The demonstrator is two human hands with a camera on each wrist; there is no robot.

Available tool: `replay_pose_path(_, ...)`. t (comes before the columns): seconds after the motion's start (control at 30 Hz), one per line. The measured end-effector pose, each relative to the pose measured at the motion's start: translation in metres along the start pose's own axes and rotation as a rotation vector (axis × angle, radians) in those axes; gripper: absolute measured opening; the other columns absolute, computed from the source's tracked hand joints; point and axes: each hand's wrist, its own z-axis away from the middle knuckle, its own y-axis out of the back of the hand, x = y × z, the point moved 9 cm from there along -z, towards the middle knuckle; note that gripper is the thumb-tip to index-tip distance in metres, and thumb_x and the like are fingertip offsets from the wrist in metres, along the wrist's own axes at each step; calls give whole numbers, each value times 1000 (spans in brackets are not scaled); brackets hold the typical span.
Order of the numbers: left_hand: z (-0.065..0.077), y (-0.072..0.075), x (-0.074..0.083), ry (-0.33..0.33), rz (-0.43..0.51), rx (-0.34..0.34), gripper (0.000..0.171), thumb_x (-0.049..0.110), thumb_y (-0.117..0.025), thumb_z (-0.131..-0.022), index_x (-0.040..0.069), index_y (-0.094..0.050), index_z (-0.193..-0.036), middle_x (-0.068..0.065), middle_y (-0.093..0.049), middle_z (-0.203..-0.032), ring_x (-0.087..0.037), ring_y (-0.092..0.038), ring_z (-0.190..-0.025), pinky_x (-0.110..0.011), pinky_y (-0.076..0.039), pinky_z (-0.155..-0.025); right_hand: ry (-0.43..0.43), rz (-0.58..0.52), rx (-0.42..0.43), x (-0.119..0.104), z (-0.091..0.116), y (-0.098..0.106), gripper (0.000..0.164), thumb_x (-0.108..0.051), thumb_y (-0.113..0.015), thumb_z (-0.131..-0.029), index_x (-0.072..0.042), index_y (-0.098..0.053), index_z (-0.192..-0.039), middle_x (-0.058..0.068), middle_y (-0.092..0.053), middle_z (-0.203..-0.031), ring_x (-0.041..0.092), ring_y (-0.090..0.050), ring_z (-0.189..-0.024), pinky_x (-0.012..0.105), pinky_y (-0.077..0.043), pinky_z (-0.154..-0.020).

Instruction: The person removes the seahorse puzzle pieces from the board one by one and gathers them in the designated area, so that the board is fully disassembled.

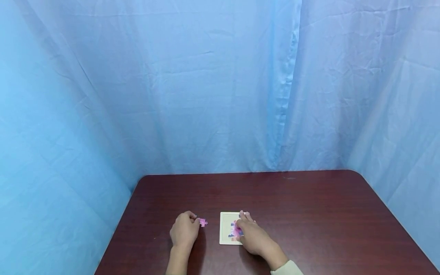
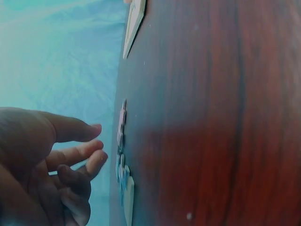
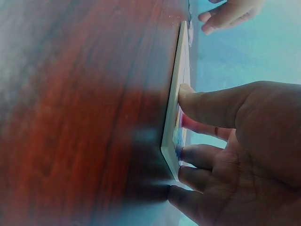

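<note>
A pale square puzzle tray (image 1: 224,239) lies on the table with pink and blue jigsaw pieces (image 1: 235,231) inside it. Over the tray's right side is my right hand (image 1: 255,236). Its thumb and fingertips touch the pieces and the tray in the right wrist view, fingers mostly straight. My left hand (image 1: 185,230) hovers left of the tray, beside a loose pink jigsaw piece (image 1: 203,222). In the left wrist view its thumb and fingers are apart with nothing between them. Loose pieces (image 2: 121,127) lie on the table just beyond those fingertips, some overlapping.
The dark red-brown wooden table (image 1: 309,206) has rounded far corners. Light blue curtains (image 1: 213,95) hang behind it and along both sides. A light sleeve (image 1: 288,268) covers the right forearm.
</note>
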Motion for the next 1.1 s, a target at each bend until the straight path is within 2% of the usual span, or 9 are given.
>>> replay_pose_path(0.23, 12, -12, 30, -162, 55, -42, 8, 20, -82, -88, 16, -75, -89, 7, -66, -77, -6, -58, -66, -34, -48, -61, 4, -7, 10, 1, 2, 0, 32, -10, -75, -93, 1, -68, -122, 35, -39, -162, 55, -33, -154, 68, -31, -122)
replay_pose_path(0.37, 22, -22, 46, -234, 79, -111, 7, 19, -82, -88, 18, -75, -88, 8, -65, -79, -3, -54, -67, -28, -45, -61, 11, 13, 24, 3, 1, -2, 35, -10, -76, -92, 1, -68, -124, 35, -42, -161, 55, -35, -153, 68, -32, -121)
replay_pose_path(0.57, 34, -39, 68, -310, 44, -214, 15, 22, -84, -88, 11, -75, -94, 5, -61, -79, -5, -52, -67, -28, -43, -59, -30, 121, 74, 0, 0, 2, 36, -14, -79, -89, -2, -74, -123, 31, -48, -158, 50, -44, -150, 64, -42, -116)
replay_pose_path(0.77, 38, -52, 83, -381, -14, -207, 30, 20, -86, -84, 8, -79, -110, 3, -58, -77, -7, -51, -64, -29, -43, -58, -81, 204, 81, -1, 0, 4, 35, -20, -82, -88, -9, -80, -121, 27, -50, -158, 46, -49, -148, 58, -47, -114)
replay_pose_path(0.87, 39, -59, 90, -402, -28, -220, 34, 19, -87, -83, 10, -80, -115, -3, -68, -85, -13, -60, -66, -33, -48, -59, -87, 209, 72, 0, 1, 4, 38, -24, -82, -89, -9, -78, -123, 28, -49, -159, 46, -48, -149, 59, -45, -116)
replay_pose_path(1.0, 40, -61, 97, -423, -61, -187, 25, 16, -85, -83, 13, -84, -107, -11, -77, -99, -29, -75, -78, -44, -57, -64, -65, 218, 82, -2, 1, 5, 34, -23, -82, -87, -11, -81, -119, 29, -52, -156, 47, -50, -146, 62, -48, -111)
replay_pose_path(1.1, 40, -59, 100, -423, -73, -146, 16, 14, -86, -82, 16, -86, -97, -10, -79, -96, -33, -78, -83, -47, -59, -67, -53, 211, 93, -3, 0, 6, 25, -20, -83, -85, -11, -84, -109, 29, -54, -154, 49, -52, -144, 63, -51, -106)
